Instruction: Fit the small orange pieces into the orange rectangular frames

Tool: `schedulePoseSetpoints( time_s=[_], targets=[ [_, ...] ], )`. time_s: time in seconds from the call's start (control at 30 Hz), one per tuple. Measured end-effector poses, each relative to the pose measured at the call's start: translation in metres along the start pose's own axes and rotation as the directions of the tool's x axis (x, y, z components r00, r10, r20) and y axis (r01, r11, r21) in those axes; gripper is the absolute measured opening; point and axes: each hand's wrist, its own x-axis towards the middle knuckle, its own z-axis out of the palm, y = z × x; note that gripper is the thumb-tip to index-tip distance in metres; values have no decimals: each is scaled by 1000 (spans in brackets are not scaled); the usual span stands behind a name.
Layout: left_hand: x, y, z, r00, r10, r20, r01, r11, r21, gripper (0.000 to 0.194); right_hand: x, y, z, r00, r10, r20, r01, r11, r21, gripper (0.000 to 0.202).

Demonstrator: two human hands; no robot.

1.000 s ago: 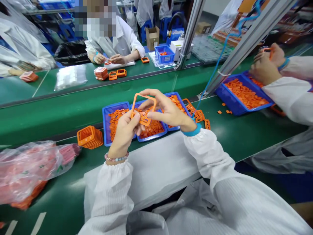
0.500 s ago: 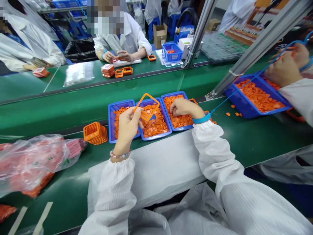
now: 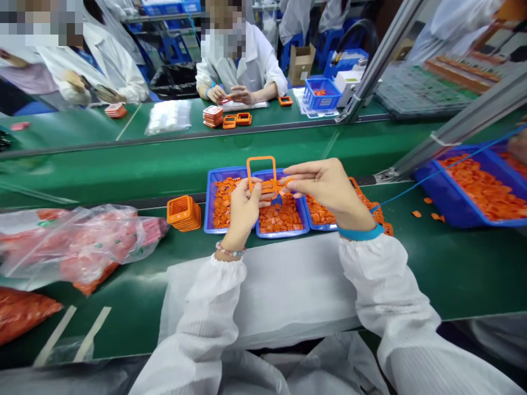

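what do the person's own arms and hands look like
The left hand and right hand are bare. White sleeves with faint stripes gather at the cuffs. The left has a beaded bracelet; the right, a blue wristband, apparently with a blue cord.

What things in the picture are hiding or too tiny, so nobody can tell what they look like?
All in the head view:
- small orange piece in the right hand: too small, partly covered by fingers
- orange frame: lower left corner hidden by the left hand
- rightmost of the three blue bins: far part behind the right hand
- co-worker's hand: blurred, cut off by the right edge
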Motion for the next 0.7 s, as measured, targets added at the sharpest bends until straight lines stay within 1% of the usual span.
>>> schedulePoseSetpoints(
  time_s=[0.07,0.13,0.23,0.33,0.4,0.6,0.7],
  targets=[
    [-2,1,0,999,45,-29,-45,999,-17,22,2,7,23,998,-25,-66,29,998,60,31],
    [-4,2,-1,992,105,-70,-107,994,-29,29,7,19,42,988,-23,-154,45,989,140,27],
    [-6,3,-1,980,177,-95,-180,983,-24,41,14,34,58,972,69,-224,7,947,323,30],
    [-6,0,2,972,223,-78,-223,975,15,45,14,39,63,964,150,-220,-24,871,490,35],
    [-6,-3,4,968,238,-79,-236,971,29,47,12,40,63,964,170,-205,-37,849,527,36],
    [-5,-6,3,969,220,-111,-218,975,33,52,13,41,60,970,163,-178,-66,888,455,34],
    [-4,-4,1,965,237,-115,-236,971,21,51,15,39,57,978,163,-129,-95,903,418,36]
  ],
)
